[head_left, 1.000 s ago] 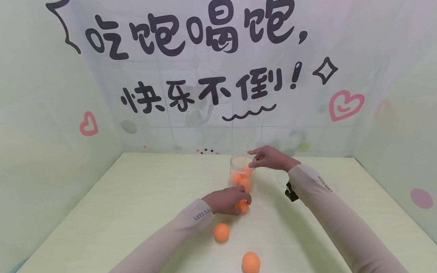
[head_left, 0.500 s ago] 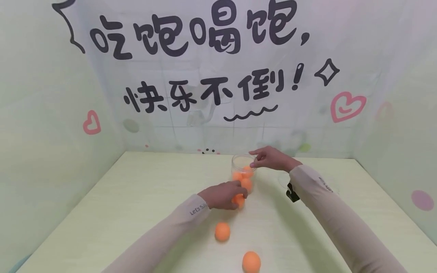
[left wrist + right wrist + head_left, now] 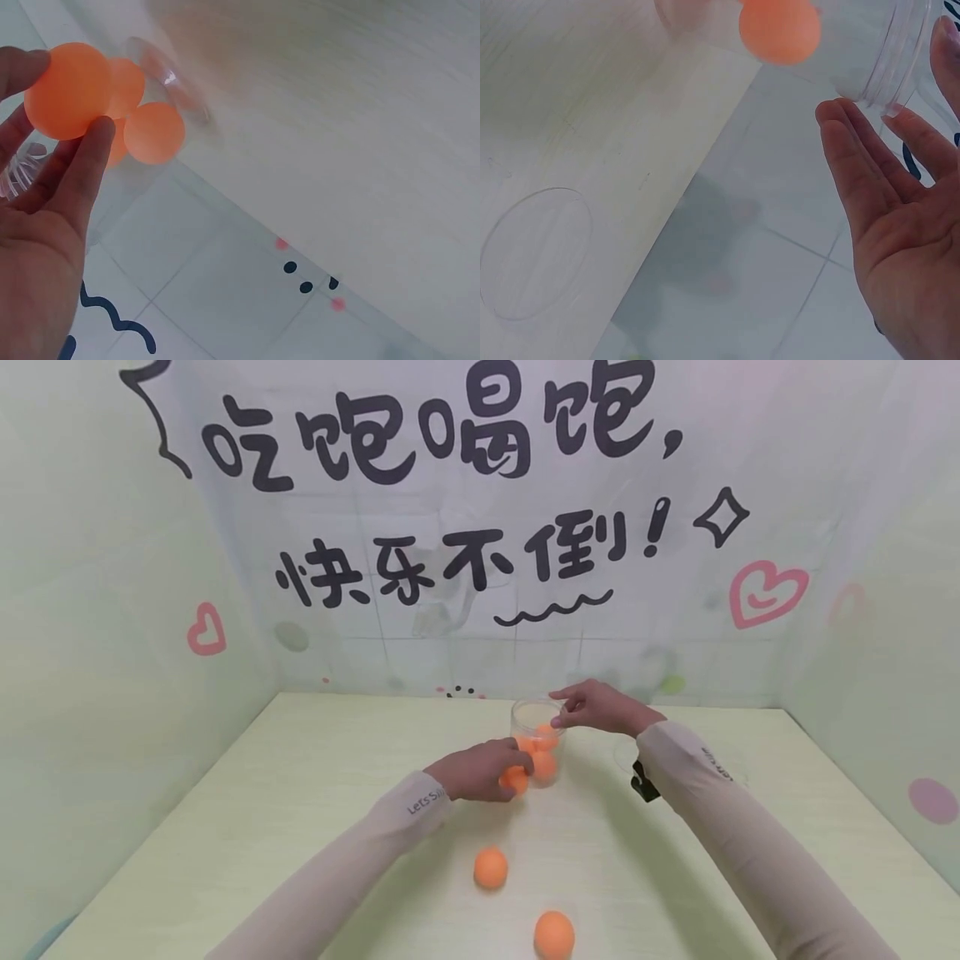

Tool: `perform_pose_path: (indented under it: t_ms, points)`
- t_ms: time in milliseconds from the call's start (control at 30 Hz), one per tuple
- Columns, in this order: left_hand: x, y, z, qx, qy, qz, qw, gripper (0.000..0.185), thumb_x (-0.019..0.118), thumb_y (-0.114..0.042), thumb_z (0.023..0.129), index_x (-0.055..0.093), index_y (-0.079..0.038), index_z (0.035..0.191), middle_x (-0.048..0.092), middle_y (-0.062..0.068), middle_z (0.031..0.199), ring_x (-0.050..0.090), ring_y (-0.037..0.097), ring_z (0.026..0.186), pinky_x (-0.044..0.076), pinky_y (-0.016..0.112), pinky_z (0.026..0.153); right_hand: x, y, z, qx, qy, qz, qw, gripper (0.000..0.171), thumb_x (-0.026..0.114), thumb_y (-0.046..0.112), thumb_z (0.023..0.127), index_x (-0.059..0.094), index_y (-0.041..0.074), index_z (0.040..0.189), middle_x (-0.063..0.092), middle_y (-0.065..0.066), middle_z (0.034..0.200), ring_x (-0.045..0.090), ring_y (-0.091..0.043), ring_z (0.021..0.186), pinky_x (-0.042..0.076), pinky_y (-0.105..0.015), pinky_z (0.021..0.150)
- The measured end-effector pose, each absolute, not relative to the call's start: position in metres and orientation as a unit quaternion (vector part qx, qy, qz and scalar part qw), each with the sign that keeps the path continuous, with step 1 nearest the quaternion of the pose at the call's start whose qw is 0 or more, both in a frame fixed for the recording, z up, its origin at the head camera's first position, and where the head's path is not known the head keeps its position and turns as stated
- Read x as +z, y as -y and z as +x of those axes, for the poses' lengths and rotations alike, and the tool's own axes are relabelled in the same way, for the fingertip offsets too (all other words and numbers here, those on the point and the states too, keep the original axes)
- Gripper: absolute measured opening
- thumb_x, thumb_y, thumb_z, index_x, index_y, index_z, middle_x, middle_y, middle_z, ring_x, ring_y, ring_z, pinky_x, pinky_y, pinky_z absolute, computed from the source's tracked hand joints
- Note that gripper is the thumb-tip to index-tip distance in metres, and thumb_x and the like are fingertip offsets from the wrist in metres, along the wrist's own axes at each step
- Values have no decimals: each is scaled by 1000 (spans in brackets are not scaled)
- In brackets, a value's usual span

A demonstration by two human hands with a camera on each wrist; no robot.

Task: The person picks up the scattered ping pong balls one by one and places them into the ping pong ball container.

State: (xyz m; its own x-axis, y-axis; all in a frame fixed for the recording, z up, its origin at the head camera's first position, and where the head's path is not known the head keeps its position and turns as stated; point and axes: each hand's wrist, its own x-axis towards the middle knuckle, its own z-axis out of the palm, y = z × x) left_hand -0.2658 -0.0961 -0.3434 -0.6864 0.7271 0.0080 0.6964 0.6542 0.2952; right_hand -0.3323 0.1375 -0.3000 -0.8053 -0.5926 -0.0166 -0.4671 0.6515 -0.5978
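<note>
on a pale bench (image 3: pixel 262 810), the near ball (image 3: pixel 554 935), orange, lies closest, a second ball (image 3: pixel 491 868) a little beyond. farther on, the left hand (image 3: pixel 480 770) pinches a held ball (image 3: pixel 514 780) with thumb and fingertips, just before an upright clear jar (image 3: pixel 522 718) containing three more balls (image 3: pixel 543 766). the right hand (image 3: pixel 600 706) is at its rim, though whether its grip closes there is hard to tell. behind hangs a white backdrop (image 3: pixel 442 664) with black lettering.

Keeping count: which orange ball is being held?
The ball pinched in the left hand, outside the jar; others sit inside it or on the table.
</note>
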Motion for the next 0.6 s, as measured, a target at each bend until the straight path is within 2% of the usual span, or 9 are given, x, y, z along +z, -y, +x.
perform_pose_path:
  t_ms: [267, 467, 600]
  points:
    - [-330, 99, -267, 122, -913, 384, 55, 32, 68, -6, 81, 63, -16, 111, 55, 1, 100, 50, 15, 84, 42, 27, 74, -301, -137, -331, -300, -900, -294, 110, 60, 69, 28, 87, 50, -2, 135, 74, -11, 93, 65, -11, 81, 51, -31, 78]
    - [-314, 103, -271, 116, -920, 372, 45, 34, 68, -5, 80, 64, -15, 112, 57, 4, 105, 52, 16, 86, 46, 29, 77, -300, -138, -330, -304, -899, -296, 108, 58, 69, 25, 87, 50, -3, 135, 73, -11, 87, 58, -9, 72, 47, -27, 73]
    - [-299, 107, -278, 117, -922, 366, 34, 32, 67, -6, 82, 65, -12, 113, 59, 5, 106, 53, 17, 88, 47, 30, 81, -299, -137, -331, -306, -900, -292, 105, 58, 70, 25, 87, 51, -2, 134, 73, -10, 87, 58, -9, 72, 47, -26, 72]
